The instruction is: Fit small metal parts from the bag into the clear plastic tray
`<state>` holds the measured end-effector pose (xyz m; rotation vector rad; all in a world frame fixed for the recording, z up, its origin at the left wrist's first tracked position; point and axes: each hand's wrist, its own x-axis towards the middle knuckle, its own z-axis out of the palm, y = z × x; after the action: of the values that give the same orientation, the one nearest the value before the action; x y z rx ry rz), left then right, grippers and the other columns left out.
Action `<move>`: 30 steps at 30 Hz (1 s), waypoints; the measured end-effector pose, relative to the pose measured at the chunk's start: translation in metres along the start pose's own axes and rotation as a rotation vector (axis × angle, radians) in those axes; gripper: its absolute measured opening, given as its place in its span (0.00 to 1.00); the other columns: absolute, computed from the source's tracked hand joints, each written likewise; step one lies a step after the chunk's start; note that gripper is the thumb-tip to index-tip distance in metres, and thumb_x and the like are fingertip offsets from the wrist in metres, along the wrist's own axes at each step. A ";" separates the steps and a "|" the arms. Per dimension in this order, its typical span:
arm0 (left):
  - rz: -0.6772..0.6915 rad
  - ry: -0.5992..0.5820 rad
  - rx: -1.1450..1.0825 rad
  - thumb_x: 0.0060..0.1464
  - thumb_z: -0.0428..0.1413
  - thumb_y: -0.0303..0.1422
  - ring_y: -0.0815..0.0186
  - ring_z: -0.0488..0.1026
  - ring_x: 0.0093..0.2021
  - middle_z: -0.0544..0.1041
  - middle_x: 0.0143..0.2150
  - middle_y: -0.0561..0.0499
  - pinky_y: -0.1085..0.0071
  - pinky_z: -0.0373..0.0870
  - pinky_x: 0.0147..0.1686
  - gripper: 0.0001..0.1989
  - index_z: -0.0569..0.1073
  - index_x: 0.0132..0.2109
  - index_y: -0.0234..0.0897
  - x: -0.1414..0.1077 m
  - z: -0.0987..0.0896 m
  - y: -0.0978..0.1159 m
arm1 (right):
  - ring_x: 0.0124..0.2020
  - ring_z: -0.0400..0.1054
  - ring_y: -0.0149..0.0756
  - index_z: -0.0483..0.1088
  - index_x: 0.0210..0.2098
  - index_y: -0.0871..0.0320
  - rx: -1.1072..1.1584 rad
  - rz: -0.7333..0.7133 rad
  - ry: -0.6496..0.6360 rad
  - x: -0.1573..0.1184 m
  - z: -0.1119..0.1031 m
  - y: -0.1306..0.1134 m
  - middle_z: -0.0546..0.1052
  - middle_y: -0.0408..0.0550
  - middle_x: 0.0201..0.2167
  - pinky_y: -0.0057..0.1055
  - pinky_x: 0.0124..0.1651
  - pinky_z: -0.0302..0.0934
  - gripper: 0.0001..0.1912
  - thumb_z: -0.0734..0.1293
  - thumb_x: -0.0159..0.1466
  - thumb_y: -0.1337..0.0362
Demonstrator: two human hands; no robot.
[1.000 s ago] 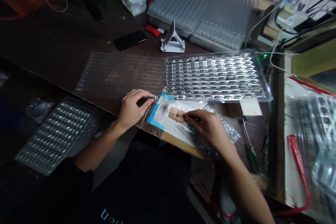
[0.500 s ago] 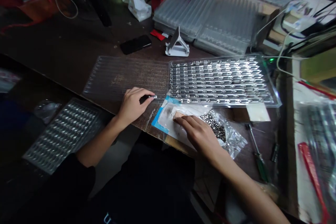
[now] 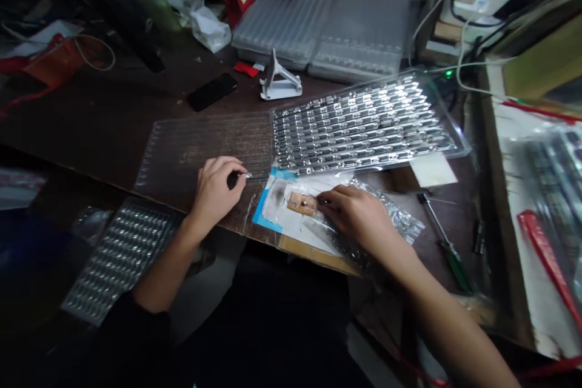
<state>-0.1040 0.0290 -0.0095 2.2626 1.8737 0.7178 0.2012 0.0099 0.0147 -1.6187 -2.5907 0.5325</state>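
Observation:
My left hand (image 3: 217,191) is closed in a pinch over the front edge of an empty clear plastic tray (image 3: 182,145). A small shiny metal connector shows at its fingertips. My right hand (image 3: 357,212) has thumb and fingers drawn together just right of a small brown wooden block (image 3: 296,202); what they hold, if anything, is hidden. A small round metal piece sits on the block, which lies on a white sheet edged with blue tape (image 3: 268,220). Behind the right hand, a clear bag (image 3: 404,218) of small metal parts is partly covered. A second clear tray (image 3: 460,144) carries rows of metal connectors.
A green-handled screwdriver (image 3: 456,265) lies at the right. Behind the trays are a black phone (image 3: 211,92), a white phone stand (image 3: 282,86) and stacked clear trays (image 3: 277,18). Another filled tray (image 3: 116,260) rests lower left, below the table edge.
My right hand has moved right off the wooden block, uncovering it and covering more of the parts bag. The left hand keeps its pinch near the tray edge. The camera view has shifted.

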 end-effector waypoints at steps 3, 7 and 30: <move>-0.020 0.040 0.036 0.55 0.54 0.24 0.53 0.71 0.56 0.78 0.51 0.47 0.54 0.64 0.57 0.10 0.74 0.42 0.40 -0.001 -0.010 0.004 | 0.41 0.75 0.44 0.78 0.43 0.57 0.034 0.016 0.012 0.001 0.002 -0.001 0.81 0.52 0.39 0.32 0.38 0.62 0.10 0.64 0.71 0.64; 0.094 -0.007 -0.033 0.58 0.54 0.25 0.54 0.70 0.56 0.77 0.53 0.48 0.54 0.63 0.58 0.09 0.75 0.43 0.41 0.010 -0.008 0.034 | 0.37 0.75 0.43 0.77 0.42 0.58 0.088 0.039 0.039 -0.001 0.005 0.002 0.80 0.54 0.39 0.32 0.34 0.61 0.08 0.65 0.69 0.68; 0.115 -0.176 -0.529 0.63 0.54 0.29 0.64 0.79 0.43 0.82 0.43 0.50 0.69 0.75 0.45 0.05 0.76 0.44 0.39 -0.015 0.026 0.074 | 0.39 0.74 0.40 0.75 0.43 0.59 0.404 -0.067 0.207 0.002 0.009 0.009 0.79 0.52 0.39 0.35 0.44 0.66 0.13 0.60 0.67 0.72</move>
<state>-0.0284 0.0029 -0.0080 2.0188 1.2915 0.8724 0.2060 0.0131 0.0032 -1.3700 -2.2019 0.7771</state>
